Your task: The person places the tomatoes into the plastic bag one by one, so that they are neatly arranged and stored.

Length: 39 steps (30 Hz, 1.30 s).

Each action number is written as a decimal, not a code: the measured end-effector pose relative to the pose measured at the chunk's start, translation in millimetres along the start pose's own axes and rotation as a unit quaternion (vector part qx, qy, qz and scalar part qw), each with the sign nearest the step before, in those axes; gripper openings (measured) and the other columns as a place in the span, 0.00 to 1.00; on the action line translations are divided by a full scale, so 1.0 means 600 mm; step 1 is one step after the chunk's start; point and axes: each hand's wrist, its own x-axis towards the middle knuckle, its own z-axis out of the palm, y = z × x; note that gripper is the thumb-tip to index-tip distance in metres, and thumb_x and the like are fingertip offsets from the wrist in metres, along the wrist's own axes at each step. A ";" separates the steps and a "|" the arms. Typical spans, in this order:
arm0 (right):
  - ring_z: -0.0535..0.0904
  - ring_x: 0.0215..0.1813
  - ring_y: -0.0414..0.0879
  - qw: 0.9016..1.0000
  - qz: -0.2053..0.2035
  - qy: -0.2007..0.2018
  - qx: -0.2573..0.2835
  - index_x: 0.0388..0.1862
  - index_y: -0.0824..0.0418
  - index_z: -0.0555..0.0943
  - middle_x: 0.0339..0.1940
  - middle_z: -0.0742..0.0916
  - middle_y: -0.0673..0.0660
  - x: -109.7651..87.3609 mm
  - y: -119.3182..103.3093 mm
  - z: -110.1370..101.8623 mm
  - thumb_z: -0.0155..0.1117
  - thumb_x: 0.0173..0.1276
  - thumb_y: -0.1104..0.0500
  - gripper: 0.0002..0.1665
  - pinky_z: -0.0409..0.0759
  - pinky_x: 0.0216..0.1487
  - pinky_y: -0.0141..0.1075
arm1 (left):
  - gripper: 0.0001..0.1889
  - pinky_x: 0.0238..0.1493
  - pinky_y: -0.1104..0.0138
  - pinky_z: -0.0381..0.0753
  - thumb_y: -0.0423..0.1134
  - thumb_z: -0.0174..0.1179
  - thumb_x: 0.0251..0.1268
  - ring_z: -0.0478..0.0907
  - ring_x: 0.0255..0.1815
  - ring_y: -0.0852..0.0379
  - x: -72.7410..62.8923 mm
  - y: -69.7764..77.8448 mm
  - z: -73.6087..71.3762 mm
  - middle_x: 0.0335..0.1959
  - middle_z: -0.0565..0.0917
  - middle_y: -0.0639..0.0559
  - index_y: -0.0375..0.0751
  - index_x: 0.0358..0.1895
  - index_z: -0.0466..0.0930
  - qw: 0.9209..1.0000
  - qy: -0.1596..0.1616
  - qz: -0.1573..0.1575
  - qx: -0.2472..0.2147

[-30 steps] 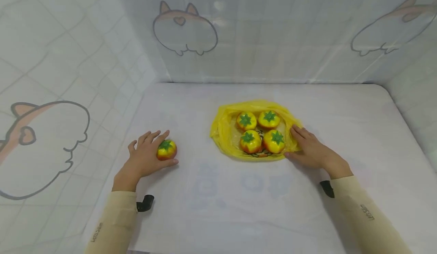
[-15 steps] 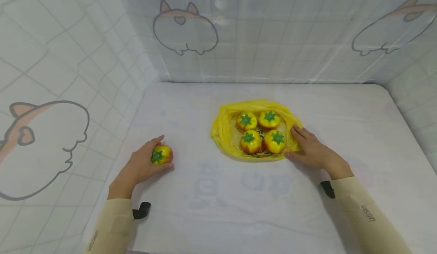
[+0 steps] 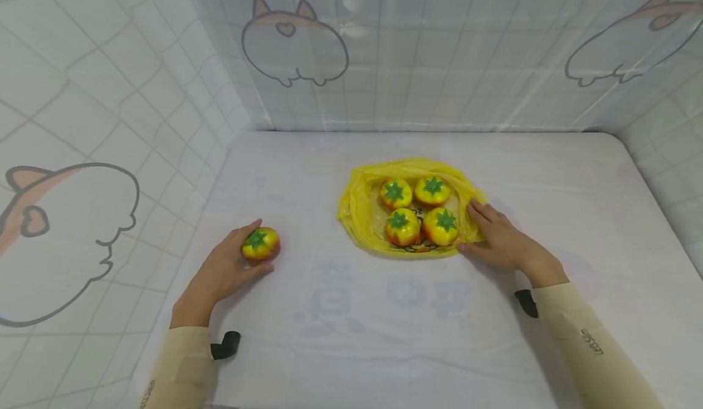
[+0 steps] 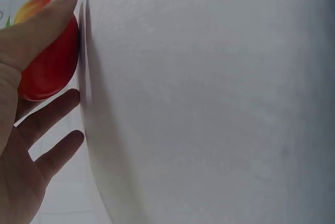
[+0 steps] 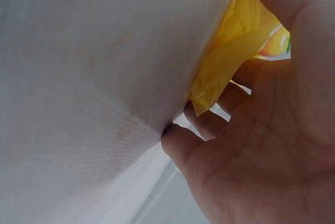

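Observation:
In the head view my left hand (image 3: 222,275) is at the left of the table, its thumb and fingers around a toy tomato (image 3: 262,244), yellow and red with a green star-shaped leaf cap. The left wrist view shows the thumb lying across the red side of that tomato (image 4: 52,69), low against the table. My right hand (image 3: 505,244) touches the right rim of a yellow plastic bag (image 3: 357,232), thumb spread from the relaxed fingers. Several similar toy tomatoes (image 3: 403,228) sit leaf-up on the flattened bag. A fold of bag (image 5: 225,62) shows beside the right fingers.
A white cloth covers the table (image 3: 351,336). Tiled-pattern sheets with cartoon animal drawings hang as a back wall (image 3: 439,55) and a left wall (image 3: 77,116). Black mounts stick out from both sleeves near the wrists.
My left hand has drawn back slightly toward me and closed in around the toy tomato, which has turned and shifted a little left. The right hand and bag stay put.

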 end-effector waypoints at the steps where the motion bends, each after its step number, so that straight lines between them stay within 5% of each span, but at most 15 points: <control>1: 0.44 0.82 0.73 1.000 -0.001 0.000 0.000 0.84 0.69 0.47 0.85 0.49 0.70 0.000 0.001 0.000 0.61 0.74 0.35 0.58 0.49 0.77 0.68 | 0.51 0.71 0.35 0.65 0.54 0.75 0.59 0.68 0.71 0.33 0.000 0.000 -0.001 0.72 0.70 0.36 0.51 0.82 0.55 1.000 -0.003 -0.003 0.003; 8: 0.43 0.82 0.73 1.000 -0.005 0.001 0.001 0.84 0.69 0.47 0.85 0.49 0.70 -0.001 0.001 -0.002 0.60 0.74 0.35 0.58 0.48 0.77 0.68 | 0.50 0.69 0.33 0.65 0.56 0.72 0.63 0.68 0.71 0.31 0.008 0.006 -0.005 0.74 0.68 0.35 0.53 0.83 0.53 1.000 -0.013 -0.013 0.015; 14: 0.43 0.82 0.74 1.000 -0.002 -0.001 0.004 0.83 0.70 0.47 0.85 0.49 0.71 -0.003 0.000 -0.001 0.60 0.75 0.35 0.58 0.48 0.77 0.68 | 0.50 0.71 0.36 0.66 0.56 0.73 0.62 0.68 0.73 0.34 0.034 0.027 -0.002 0.76 0.68 0.39 0.54 0.83 0.54 1.000 -0.005 0.020 0.013; 21: 0.43 0.82 0.74 1.000 -0.002 0.000 0.005 0.84 0.69 0.48 0.85 0.49 0.70 -0.002 0.000 0.002 0.60 0.74 0.35 0.58 0.49 0.77 0.68 | 0.49 0.71 0.38 0.67 0.57 0.74 0.59 0.70 0.72 0.35 0.070 0.071 0.009 0.76 0.70 0.41 0.52 0.81 0.58 0.998 -0.001 0.064 0.013; 30: 0.44 0.82 0.73 1.000 -0.005 0.004 -0.005 0.84 0.69 0.48 0.85 0.50 0.69 -0.001 0.000 0.000 0.59 0.75 0.35 0.57 0.49 0.77 0.68 | 0.46 0.70 0.38 0.69 0.61 0.71 0.61 0.70 0.71 0.37 0.104 0.134 0.020 0.76 0.71 0.48 0.58 0.80 0.60 0.997 -0.002 0.072 0.020; 39: 0.44 0.82 0.74 1.000 -0.002 0.002 -0.002 0.84 0.69 0.48 0.85 0.50 0.70 -0.003 -0.004 0.000 0.60 0.75 0.35 0.58 0.48 0.77 0.69 | 0.46 0.76 0.40 0.61 0.61 0.71 0.62 0.63 0.78 0.35 0.130 0.189 0.034 0.78 0.68 0.51 0.59 0.81 0.59 0.994 -0.043 0.100 -0.003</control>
